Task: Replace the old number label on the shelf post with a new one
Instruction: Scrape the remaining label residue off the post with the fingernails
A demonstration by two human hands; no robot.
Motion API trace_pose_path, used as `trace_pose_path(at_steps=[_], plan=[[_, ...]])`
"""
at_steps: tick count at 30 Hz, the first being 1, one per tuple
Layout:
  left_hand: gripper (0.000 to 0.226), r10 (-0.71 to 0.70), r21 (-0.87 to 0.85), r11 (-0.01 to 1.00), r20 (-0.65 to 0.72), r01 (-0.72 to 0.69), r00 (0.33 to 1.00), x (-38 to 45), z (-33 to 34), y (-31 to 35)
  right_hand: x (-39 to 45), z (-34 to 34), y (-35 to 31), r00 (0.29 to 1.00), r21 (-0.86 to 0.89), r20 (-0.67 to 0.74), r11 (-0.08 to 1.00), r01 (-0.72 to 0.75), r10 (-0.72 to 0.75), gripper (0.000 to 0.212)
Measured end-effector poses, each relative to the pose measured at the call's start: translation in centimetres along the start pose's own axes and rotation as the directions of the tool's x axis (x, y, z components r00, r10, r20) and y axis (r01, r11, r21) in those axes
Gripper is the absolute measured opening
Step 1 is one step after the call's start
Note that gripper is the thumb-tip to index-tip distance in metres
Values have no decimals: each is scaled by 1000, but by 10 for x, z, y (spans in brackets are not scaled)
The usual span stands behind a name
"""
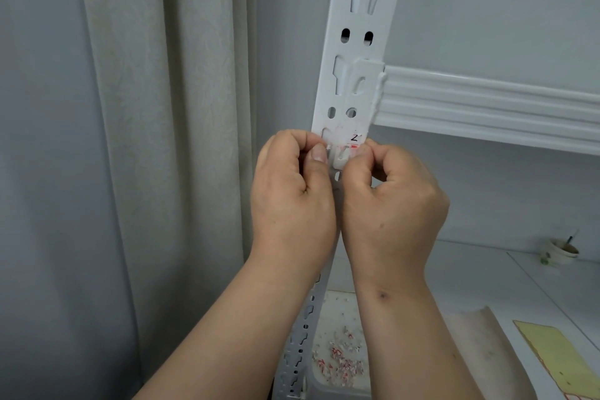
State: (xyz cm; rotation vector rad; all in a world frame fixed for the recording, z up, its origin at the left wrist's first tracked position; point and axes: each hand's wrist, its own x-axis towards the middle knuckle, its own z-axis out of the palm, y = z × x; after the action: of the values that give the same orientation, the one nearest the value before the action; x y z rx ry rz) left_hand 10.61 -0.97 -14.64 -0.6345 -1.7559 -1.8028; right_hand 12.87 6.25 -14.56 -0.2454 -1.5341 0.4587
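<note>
Hands: two, left hand [292, 191], right hand [393, 201] | both pinching one label [352, 143] | one post [360, 42]

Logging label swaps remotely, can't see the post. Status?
Both hands, left hand and right hand, picking at old label on shelf post. Label mostly scraped, remnant left. Scraps below. Nothing blocking.

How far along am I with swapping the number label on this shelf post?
Partly done. Most of the old red-and-white number label is scraped off the white slotted metal shelf post; torn red-and-white paper scraps lie on the shelf below. In hand: your left hand and right hand are picking at the remnant, which still shows a black digit. Left: clear the residue and stick on a new label, which is not in view.
</note>
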Motion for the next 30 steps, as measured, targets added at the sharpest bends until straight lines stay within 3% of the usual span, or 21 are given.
trace_pose_path(at_steps=[10,18,22,25,30], plan=[[17,-14,-32,999,41,16,999,3,-3,-4,-7,-6,0,988,81,69,987,-140,135,22],[22,-144,-49,988,110,150,983,-4,-14,-1,-17,-13,1,957,104,181,964,-246,225,29],[17,-216,-177,953,168,244,962,-13,-18,7,-17,-27,1,899,114,316,928,-355,305,25],[12,-260,-220,925,231,310,938,-25,-17,8,-15,-42,-1,805,202,462,839,-505,373,25],[25,-350,-285,848,332,447,876,-39,-10,5,-16,-52,6,720,239,579,764,-599,383,22]])
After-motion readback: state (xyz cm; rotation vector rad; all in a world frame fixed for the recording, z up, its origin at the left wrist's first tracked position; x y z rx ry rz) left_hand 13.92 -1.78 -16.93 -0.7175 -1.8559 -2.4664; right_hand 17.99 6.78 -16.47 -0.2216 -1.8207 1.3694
